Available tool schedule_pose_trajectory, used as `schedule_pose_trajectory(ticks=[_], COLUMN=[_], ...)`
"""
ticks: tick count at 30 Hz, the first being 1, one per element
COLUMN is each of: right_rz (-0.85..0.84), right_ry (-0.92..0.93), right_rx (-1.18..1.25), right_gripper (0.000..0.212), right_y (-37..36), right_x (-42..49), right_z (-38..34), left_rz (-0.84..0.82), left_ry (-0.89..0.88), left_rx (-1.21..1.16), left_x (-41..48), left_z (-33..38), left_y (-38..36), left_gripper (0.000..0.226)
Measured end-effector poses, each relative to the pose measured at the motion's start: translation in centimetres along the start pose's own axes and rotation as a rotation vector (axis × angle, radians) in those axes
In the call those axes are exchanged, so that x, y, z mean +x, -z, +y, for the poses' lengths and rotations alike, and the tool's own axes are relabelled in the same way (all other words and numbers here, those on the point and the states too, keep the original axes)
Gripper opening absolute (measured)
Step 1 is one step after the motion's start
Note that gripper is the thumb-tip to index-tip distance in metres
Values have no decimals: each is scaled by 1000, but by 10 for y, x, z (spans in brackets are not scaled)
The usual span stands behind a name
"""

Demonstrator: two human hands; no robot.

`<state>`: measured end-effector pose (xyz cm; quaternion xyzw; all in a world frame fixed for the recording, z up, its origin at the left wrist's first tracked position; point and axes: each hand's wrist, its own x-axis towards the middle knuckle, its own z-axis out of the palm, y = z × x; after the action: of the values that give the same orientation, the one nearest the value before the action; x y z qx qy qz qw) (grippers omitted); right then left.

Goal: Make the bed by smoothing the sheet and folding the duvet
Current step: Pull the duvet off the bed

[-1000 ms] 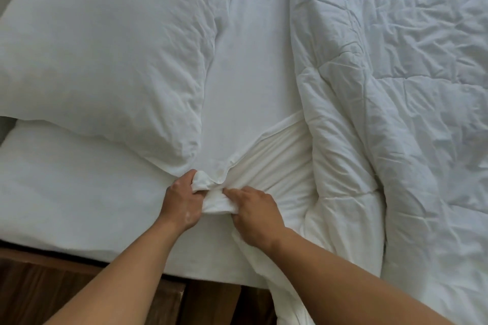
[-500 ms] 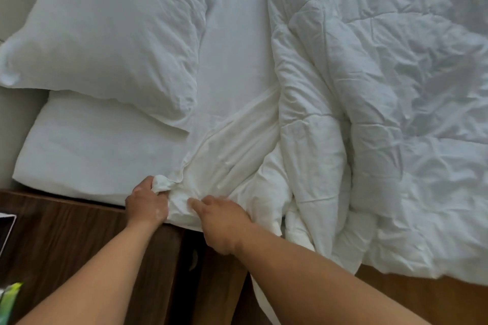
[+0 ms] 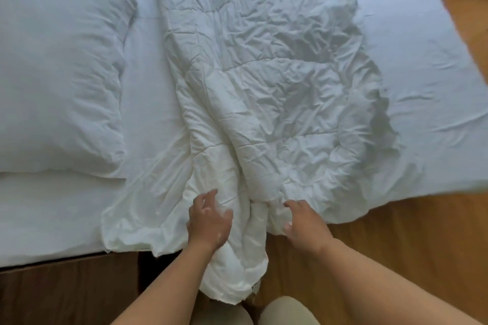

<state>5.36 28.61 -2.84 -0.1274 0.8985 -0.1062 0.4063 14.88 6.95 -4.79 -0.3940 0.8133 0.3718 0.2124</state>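
My left grip is wide and rests on the bunched duvet, which runs from under it up across the sheet. My right grip is loose just beside the same fold, I think ready to take it for folding

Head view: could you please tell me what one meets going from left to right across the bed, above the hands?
pillow → sheet → duvet → sheet again → floor at the far right edge.
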Motion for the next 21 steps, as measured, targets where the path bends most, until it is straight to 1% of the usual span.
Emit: schedule_pose_trajectory(ticks=[2,5,8,9,11,13,14,15,18,19,21], right_rz=[-12,21,75,73,43,14,-1,-19,-76,-83,-65], right_ry=[-207,-405,-514,-544,-577,-580,-577,-566,-481,-445,-357], right_rx=[104,263,383,397,410,414,407,389,325,303,267], right_gripper=[52,48,40,40,38,33,32,32,38,43,61], right_y=[23,50,75,84,99,114,122,130,157,167,188], right_x=[-11,-31,-47,-50,-48,-35,-25,-15,30,49,91], right_z=[40,94,141,158,195,236,256,276,334,351,374], left_rz=[-68,-205,-374,-431,-527,-565,-566,-545,-470,-445,-373], left_ry=[-30,-58,-101,-112,-114,-145,-160,-154,-31,-2,17], left_rx=[81,222,351,382,432,484,520,540,470,426,316], left_x=[-15,-32,-39,-39,-37,-31,-26,-20,4,13,34], left_z=[21,38,54,64,92,126,144,162,218,238,279], left_y=[-18,-41,-57,-61,-69,-81,-90,-100,-147,-165,-205], left_gripper=[65,60,57,52,34,19,20,28,45,51,72])
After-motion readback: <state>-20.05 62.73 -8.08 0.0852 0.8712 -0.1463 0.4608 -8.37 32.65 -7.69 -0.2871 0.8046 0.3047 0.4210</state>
